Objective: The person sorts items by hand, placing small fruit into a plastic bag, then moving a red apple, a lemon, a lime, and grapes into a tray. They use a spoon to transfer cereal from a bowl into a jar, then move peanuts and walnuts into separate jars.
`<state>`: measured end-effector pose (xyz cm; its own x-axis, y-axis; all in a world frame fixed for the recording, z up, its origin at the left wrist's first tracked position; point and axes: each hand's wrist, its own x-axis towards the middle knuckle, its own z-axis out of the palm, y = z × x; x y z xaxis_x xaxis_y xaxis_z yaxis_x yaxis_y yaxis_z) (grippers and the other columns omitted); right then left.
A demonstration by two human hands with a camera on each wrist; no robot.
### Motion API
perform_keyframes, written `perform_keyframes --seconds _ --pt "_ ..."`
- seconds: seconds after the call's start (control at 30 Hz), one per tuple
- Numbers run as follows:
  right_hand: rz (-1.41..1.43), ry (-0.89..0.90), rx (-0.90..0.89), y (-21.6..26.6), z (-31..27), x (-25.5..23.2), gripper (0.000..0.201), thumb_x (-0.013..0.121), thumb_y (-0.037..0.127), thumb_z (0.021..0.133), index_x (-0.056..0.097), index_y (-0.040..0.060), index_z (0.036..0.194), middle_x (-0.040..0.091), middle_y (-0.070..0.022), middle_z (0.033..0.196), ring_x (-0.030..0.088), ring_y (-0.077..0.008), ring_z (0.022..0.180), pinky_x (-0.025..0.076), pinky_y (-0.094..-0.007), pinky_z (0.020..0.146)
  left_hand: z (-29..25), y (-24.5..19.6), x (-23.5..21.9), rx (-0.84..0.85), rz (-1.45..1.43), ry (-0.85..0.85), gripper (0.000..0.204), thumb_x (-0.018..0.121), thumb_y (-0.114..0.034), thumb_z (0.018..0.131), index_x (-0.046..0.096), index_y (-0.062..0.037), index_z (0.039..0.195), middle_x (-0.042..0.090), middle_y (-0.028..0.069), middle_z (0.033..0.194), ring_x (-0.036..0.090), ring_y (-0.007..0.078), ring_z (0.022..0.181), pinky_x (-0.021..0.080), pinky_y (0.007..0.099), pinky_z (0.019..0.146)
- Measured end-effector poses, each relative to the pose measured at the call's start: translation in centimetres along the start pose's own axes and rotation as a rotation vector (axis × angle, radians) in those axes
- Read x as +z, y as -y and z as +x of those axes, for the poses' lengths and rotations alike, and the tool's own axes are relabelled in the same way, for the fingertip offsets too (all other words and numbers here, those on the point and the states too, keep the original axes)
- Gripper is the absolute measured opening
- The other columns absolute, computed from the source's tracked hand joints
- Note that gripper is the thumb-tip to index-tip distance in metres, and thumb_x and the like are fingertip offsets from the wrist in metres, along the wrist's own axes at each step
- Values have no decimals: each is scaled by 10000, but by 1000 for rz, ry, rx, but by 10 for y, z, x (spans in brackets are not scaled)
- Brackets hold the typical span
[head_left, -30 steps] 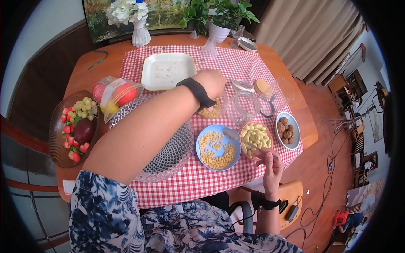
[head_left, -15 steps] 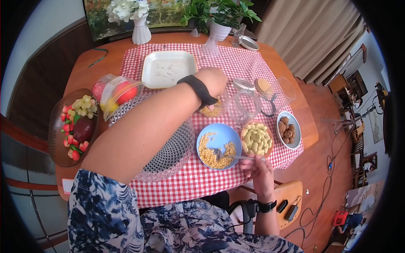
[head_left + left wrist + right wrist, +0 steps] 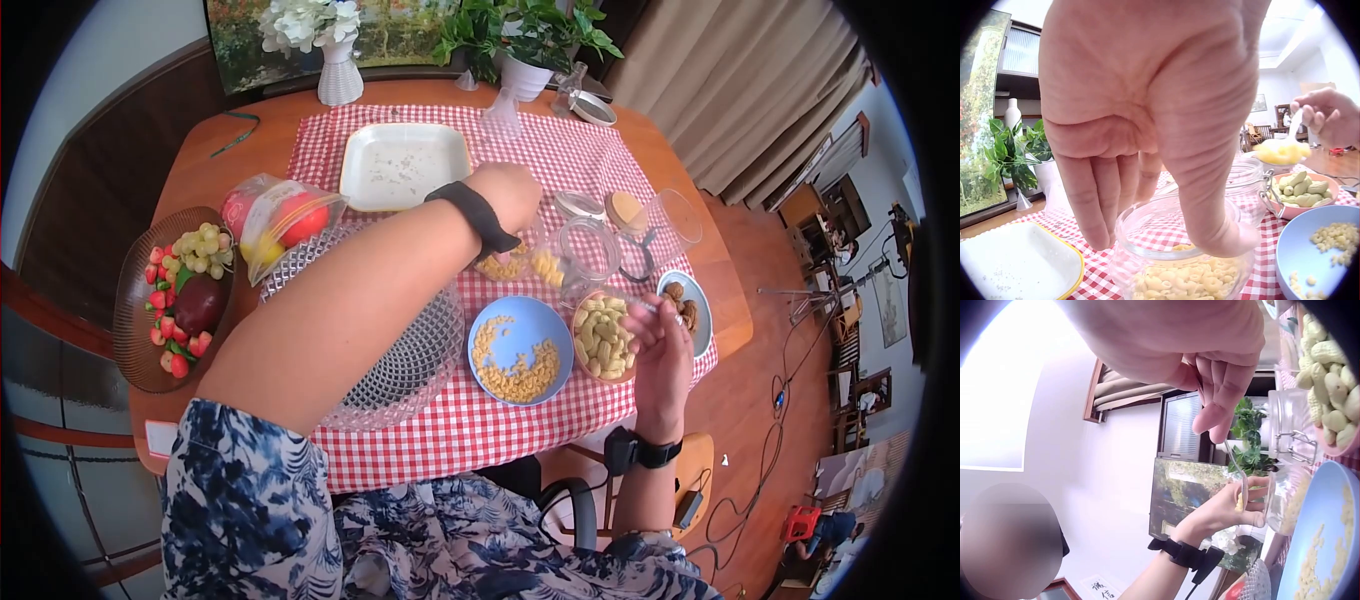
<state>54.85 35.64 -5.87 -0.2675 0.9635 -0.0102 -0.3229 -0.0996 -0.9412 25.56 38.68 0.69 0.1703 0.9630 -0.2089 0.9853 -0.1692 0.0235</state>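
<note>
My left hand [image 3: 508,195] grips a glass jar [image 3: 1124,265] from above, fingers on one side of the rim and thumb on the other; elbow macaroni [image 3: 1188,280] lies inside. My right hand [image 3: 662,365] pinches the handle of a metal spoon [image 3: 1244,480]. Loaded with macaroni [image 3: 547,268], the spoon's bowl hangs a little to the right of the jar in the head view. A blue bowl [image 3: 510,345] with more macaroni, bare over much of its base, sits nearer my body. Beside it, below my right hand, is a pink bowl of peanuts [image 3: 603,335].
Behind the peanuts stands an open clip-top glass jar [image 3: 588,250]. A bowl of walnuts [image 3: 690,325] is at the right edge. Under my left forearm lies a large ridged clear bowl [image 3: 400,370]. A white tray [image 3: 400,170] and a fruit dish [image 3: 130,330] are farther left.
The spoon dipped into the blue bowl, then rose with macaroni and moved away from my body toward the jar. My right hand went up and right. The left hand stays on the jar.
</note>
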Motion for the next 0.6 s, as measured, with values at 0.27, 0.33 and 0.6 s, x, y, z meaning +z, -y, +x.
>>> perform_keyframes --seconds 0.27,0.33,0.6 --pt "-282 105 -225 -3 12 49 361 472 282 1063 583 -27 1212 710 -157 1067 704 -216 973 550 -264 711 0 1 2 25 -6 -50 394 889 -158 619 753 -31 967 726 145 989 696 296 988 546 409 858" --pt "-325 111 -289 -3 2 46 339 459 251 1068 582 -32 1208 708 -164 1064 706 -217 959 556 -271 702 -2 -2 -3 0 -26 -27 368 871 -152 641 752 -26 966 726 148 992 696 298 986 547 410 857" --pt "-307 304 -107 -7 -45 -30 297 455 201 1063 609 -46 1120 718 -185 945 716 -230 848 564 -292 656 -1 0 -1 -10 -37 -28 344 847 -140 672 746 -15 976 726 148 1012 695 305 988 547 410 867"
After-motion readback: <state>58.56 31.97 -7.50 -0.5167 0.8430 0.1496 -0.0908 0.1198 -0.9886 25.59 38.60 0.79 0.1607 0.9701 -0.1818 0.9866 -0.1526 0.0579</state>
